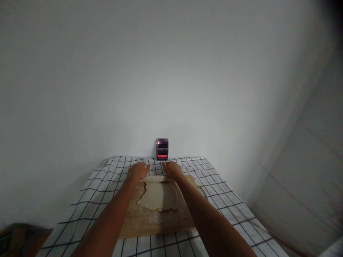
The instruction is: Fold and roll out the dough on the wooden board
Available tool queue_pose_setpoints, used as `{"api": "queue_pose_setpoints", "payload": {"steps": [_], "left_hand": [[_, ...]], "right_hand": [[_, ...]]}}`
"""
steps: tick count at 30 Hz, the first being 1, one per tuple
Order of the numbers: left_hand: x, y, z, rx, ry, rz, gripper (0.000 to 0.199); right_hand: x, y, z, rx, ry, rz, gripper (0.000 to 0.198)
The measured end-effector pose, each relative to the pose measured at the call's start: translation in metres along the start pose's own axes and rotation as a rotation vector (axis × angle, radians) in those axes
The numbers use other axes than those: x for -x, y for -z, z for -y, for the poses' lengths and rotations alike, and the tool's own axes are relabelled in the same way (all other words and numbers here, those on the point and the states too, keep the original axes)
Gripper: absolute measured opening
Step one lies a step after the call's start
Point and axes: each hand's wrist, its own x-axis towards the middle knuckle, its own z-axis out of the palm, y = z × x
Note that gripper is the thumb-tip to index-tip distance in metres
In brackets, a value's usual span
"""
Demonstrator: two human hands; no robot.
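A pale rolling pin (155, 179) lies crosswise over the far edge of a flat sheet of dough (160, 196). My left hand (138, 171) is closed over the pin's left end, and my right hand (173, 169) grips its right end. Both thumbs point inward, towards each other. The dough is thin with a ragged edge, and a shadow falls across its right part. Beneath it is a floury wooden board (158, 224), whose right side my right forearm partly covers.
A black-and-white checked cloth (227, 203) covers the table. At the back, a phone (162, 149) with a lit screen leans against the white wall (166, 78). The rim of a round object (203, 192) shows beside the board's right edge. Something dark (23, 237) stands low at left.
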Motion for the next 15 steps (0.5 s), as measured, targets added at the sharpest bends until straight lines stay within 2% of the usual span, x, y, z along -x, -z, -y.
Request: {"api": "queue_pose_setpoints", "payload": {"steps": [4,10,15], "left_hand": [[0.016,0.010,-0.006,0.008,0.011,-0.013,0.058],[0.053,0.017,-0.012,0.000,0.035,-0.055,0.047],[0.088,0.012,-0.011,-0.193,-0.146,-0.119,0.036]], "right_hand": [[0.007,0.000,0.002,0.052,0.010,0.013,0.052],[0.033,0.005,0.009,0.077,-0.008,0.021,0.053],[0.059,0.008,0.017,0.133,-0.011,0.014,0.059]]}}
